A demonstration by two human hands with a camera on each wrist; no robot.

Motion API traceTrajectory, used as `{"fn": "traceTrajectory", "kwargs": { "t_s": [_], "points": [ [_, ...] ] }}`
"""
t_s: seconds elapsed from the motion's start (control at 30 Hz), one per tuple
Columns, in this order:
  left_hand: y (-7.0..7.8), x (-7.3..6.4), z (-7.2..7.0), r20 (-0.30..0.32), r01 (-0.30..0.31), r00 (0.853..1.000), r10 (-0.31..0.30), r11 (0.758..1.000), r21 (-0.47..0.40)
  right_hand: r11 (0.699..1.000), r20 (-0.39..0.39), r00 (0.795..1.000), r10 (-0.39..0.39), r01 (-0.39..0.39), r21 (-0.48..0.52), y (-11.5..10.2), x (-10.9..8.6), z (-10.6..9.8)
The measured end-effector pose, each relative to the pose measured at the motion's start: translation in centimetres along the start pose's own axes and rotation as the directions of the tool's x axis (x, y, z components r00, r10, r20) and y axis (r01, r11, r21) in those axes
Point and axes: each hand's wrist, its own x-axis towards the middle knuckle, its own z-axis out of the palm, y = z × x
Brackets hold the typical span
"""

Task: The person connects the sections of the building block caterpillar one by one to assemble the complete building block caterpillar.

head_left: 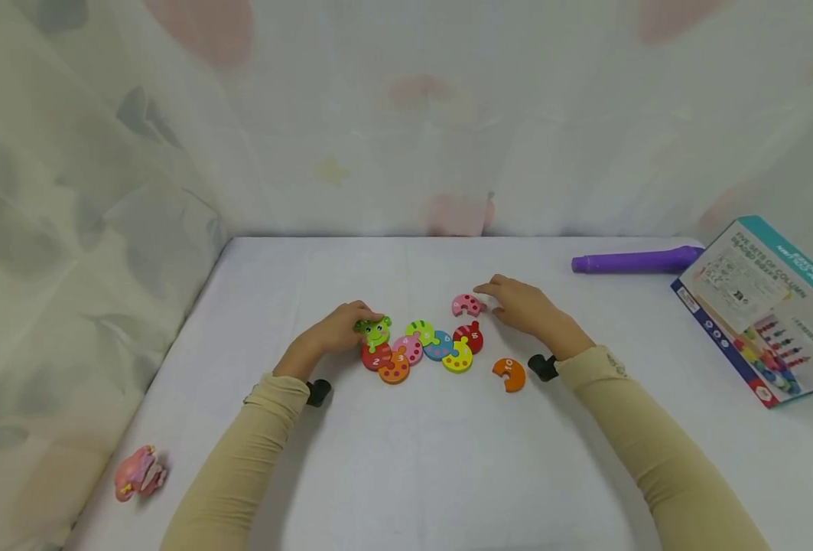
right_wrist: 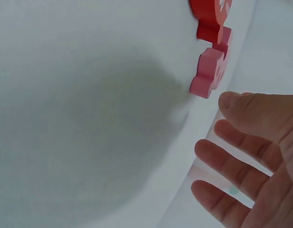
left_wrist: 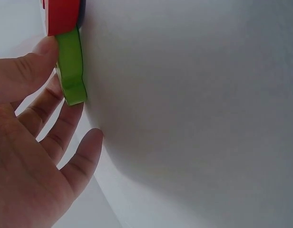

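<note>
A caterpillar puzzle of several numbered, coloured pieces lies in a wavy row. At its left end is the green smiling head piece (head_left: 376,335), pinched by my left hand (head_left: 337,330); in the left wrist view the thumb rests against the green piece (left_wrist: 73,66). The red piece (head_left: 470,338) ends the row on the right. Just behind it, apart from the row, lies a pink dotted piece (head_left: 466,299). My right hand (head_left: 521,308) hovers beside this pink piece (right_wrist: 207,71), fingers spread and holding nothing. Separately, an orange piece marked 10 (head_left: 515,375) lies nearer the front.
A purple tube (head_left: 633,262) lies at the back right, by a box of beaded columns (head_left: 764,306) that stands tilted. At the front left sits a small pink figurine (head_left: 138,473). Patterned cloth (head_left: 378,138) hangs behind the white table (head_left: 406,474).
</note>
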Motion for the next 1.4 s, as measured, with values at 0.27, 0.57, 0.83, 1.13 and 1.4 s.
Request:
{"fn": "traceTrajectory", "kwargs": {
  "t_s": [0.27, 0.57, 0.83, 1.13, 1.4],
  "points": [
    [-0.1, 0.0, -0.3, -0.004, -0.019, 1.000, 0.019, 0.999, -0.032, 0.997, 0.069, 0.996, -0.054, 0.057, -0.043, -0.4, 0.9, -0.1],
    [0.0, 0.0, 0.1, 0.013, -0.005, 1.000, 0.006, 0.999, -0.047, 0.982, 0.157, 0.982, -0.105, 0.127, -0.138, -1.7, 2.0, 1.0],
    [0.1, -0.1, -0.1, 0.008, -0.006, 1.000, 0.007, 1.000, -0.024, 0.990, 0.113, 0.992, -0.050, 0.064, -0.123, -0.9, 1.5, 1.1],
    [0.2, -0.1, -0.2, 0.000, 0.009, 1.000, -0.009, 1.000, -0.023, 0.995, 0.058, 0.997, -0.041, 0.046, -0.091, -0.7, -1.0, 0.9],
    [0.0, 0.0, 0.1, -0.008, 0.006, 1.000, -0.006, 1.000, -0.007, 0.999, 0.061, 0.998, -0.030, 0.031, -0.030, -1.3, -1.7, 1.4]
  ]
}}
